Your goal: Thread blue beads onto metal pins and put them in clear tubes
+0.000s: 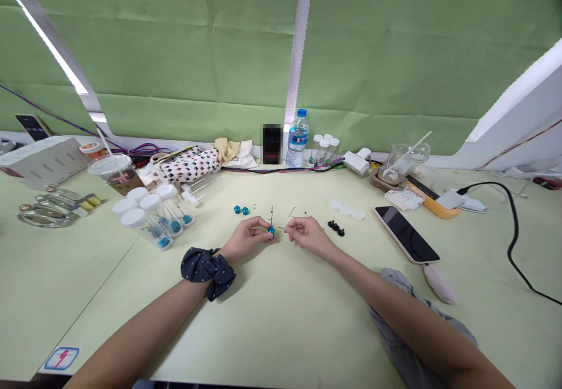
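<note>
My left hand (pixel 250 238), with a dark dotted scrunchie (pixel 208 269) at its wrist, pinches a small shiny blue ball (pixel 271 231). A thin metal stem with a small forked tip (pixel 271 210) stands up from that ball. Just to the right, my right hand (pixel 305 235) is closed on a thin metal rod (pixel 281 228) whose end points toward the ball, a little apart from it. Two more blue balls (pixel 241 210) lie on the table beyond my left hand. Several small black parts (pixel 336 228) and white round caps (pixel 346 210) lie right of my right hand.
White-capped clear tubes (pixel 151 216) holding blue pieces stand at left, near a drink cup (pixel 116 173). A water bottle (pixel 298 140) stands at the back. At right are a phone (pixel 407 234), a black cable (pixel 511 231) and a plastic cup (pixel 397 163).
</note>
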`<state>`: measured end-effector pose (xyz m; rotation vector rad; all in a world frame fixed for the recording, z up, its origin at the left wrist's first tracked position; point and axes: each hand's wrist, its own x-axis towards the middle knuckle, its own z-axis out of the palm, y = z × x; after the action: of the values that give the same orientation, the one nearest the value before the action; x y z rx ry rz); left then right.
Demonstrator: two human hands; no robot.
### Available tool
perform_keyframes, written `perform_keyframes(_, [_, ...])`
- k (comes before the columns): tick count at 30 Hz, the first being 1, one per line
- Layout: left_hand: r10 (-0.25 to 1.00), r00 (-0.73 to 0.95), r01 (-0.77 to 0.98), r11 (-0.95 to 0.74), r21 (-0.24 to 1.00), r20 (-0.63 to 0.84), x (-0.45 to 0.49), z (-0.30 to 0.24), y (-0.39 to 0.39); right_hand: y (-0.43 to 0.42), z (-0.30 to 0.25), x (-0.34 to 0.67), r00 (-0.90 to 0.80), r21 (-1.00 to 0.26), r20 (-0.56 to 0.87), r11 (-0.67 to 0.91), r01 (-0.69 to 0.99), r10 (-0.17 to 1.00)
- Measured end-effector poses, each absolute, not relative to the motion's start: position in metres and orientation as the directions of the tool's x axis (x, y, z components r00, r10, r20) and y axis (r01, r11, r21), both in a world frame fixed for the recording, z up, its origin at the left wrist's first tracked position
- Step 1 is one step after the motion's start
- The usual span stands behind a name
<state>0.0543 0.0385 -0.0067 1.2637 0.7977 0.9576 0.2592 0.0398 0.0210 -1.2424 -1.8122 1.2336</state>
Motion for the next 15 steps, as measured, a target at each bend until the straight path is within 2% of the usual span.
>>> perform_keyframes(3, [0.92,0.391,-0.16,0.045,0.986,0.021,0.0547,-0.0051,0.0385,0.0356,0.0173,0.2584,-0.401,-0.771,0.288,0.459,0.442,0.87])
perform_keyframes(6, [0.922,0.388,-0.171,0.058,0.984,0.013,0.0546,-0.0031,0.0377,0.0332,0.0143,0.2565,-0.452,-0.583,0.455,0.64,0.5,0.767])
perform_keyframes(9, [0.92,0.391,-0.174,0.054,0.983,0.018,0.0549,-0.0009,0.0366,0.0333,0.0125,0.2558,-0.479,-0.501,0.499,0.691,0.52,0.722])
perform_keyframes(15, [0.926,0.377,-0.176,0.076,0.981,-0.004,0.0567,0.0033,0.0351,0.0343,0.0119,0.2563,-0.494,-0.472,0.499,0.701,0.534,0.712])
